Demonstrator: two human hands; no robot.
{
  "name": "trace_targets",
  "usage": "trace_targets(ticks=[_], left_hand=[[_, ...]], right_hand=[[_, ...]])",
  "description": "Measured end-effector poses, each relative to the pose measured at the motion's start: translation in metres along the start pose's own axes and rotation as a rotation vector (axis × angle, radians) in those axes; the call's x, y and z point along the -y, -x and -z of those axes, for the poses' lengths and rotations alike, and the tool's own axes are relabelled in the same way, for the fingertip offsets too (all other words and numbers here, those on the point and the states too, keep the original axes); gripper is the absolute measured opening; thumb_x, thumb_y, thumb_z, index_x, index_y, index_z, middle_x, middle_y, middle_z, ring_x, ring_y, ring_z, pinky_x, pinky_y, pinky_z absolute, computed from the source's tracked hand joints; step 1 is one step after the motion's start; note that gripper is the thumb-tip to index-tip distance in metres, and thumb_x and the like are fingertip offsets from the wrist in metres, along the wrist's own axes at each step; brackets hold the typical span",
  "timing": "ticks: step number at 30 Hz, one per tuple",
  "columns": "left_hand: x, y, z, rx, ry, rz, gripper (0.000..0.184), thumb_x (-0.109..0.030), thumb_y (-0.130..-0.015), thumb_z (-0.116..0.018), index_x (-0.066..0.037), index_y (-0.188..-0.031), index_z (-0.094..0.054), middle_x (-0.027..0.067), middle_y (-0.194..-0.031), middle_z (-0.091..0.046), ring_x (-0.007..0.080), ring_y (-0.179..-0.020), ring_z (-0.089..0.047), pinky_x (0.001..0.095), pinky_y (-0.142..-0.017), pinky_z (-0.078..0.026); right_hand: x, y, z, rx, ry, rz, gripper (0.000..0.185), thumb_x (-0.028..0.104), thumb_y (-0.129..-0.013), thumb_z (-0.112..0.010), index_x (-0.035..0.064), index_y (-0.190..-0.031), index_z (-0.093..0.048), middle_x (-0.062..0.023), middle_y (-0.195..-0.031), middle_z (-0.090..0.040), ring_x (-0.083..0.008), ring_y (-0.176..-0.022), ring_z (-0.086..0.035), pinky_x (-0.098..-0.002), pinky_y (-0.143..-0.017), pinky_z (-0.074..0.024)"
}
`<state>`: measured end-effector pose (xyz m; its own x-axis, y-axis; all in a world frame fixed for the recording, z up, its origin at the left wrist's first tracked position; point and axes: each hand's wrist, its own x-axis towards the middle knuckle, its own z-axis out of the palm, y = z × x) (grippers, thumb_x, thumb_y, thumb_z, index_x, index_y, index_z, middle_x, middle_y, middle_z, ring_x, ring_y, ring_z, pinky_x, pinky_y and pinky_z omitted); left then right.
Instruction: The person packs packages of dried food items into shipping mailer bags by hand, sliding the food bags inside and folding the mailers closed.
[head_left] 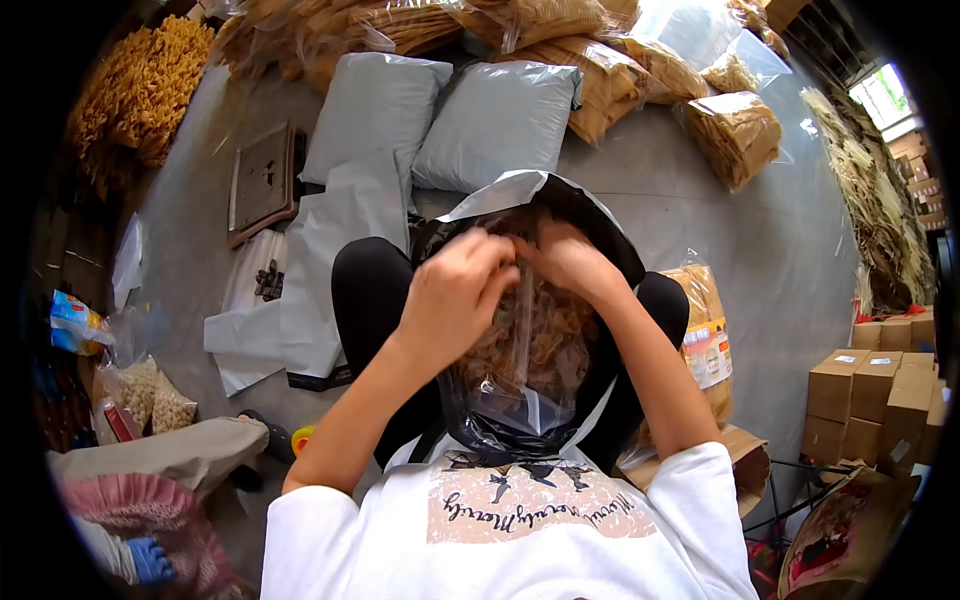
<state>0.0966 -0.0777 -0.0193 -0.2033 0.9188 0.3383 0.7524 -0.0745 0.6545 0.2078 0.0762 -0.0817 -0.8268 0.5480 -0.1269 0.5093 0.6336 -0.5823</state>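
Between my knees stands a mailer bag (598, 212), its mouth folded wide, pale outside and black inside. A clear plastic bag (535, 345) filled with brown, curled dried pieces sits inside it. My left hand (462, 282) is at the top of the clear bag, slightly blurred, with fingers closed in a pinch on the plastic. Right beside it, my right hand (568, 262) reaches into the mailer's mouth and pinches the same clear bag; some of its fingertips are hidden.
Two filled grey mailers (495, 125) lie ahead, with flat mailers (345, 230) to the left near a scale (262, 185). Bagged dried sheets (735, 130) line the back. Cardboard boxes (865, 400) are stacked right. A blue-gloved hand (150, 560) of another person shows lower left.
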Motion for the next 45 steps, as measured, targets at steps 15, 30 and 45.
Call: trace_targets(ticks=[15,30,45], left_hand=[[-0.029,0.093,-0.034,0.46,0.326,0.131,0.01,-0.009,-0.075,-0.068,-0.003,-0.083,-0.069,0.0101,-0.075,-0.065,0.0261,-0.067,-0.064,0.0319,-0.06,-0.051],[-0.001,0.047,-0.039,0.242,0.289,0.407,0.022,-0.01,-0.086,-0.061,0.009,-0.098,-0.058,0.0133,-0.073,-0.065,0.0141,-0.059,-0.064,0.0268,-0.045,-0.047],[0.023,0.052,-0.067,0.422,0.708,0.814,0.022,-0.018,-0.092,-0.054,0.001,-0.082,-0.061,0.0049,-0.063,-0.062,0.0081,-0.049,-0.056,0.0203,-0.041,-0.039]], right_hand=[[0.044,0.186,-0.002,0.192,-0.545,-0.088,0.038,0.031,-0.076,-0.075,0.0,-0.092,-0.059,-0.0113,-0.077,-0.063,-0.0218,-0.068,-0.062,-0.0302,-0.062,-0.0486],[0.051,0.19,-0.033,0.333,-0.358,-0.033,0.011,0.004,-0.072,-0.064,0.0005,-0.081,-0.058,-0.0173,-0.073,-0.063,-0.0342,-0.073,-0.063,-0.0406,-0.064,-0.049],[0.059,0.127,-0.025,-0.189,-0.109,-0.129,0.034,0.024,-0.077,-0.071,-0.0033,-0.088,-0.054,-0.021,-0.09,-0.058,-0.0375,-0.078,-0.06,-0.0417,-0.066,-0.0495]])
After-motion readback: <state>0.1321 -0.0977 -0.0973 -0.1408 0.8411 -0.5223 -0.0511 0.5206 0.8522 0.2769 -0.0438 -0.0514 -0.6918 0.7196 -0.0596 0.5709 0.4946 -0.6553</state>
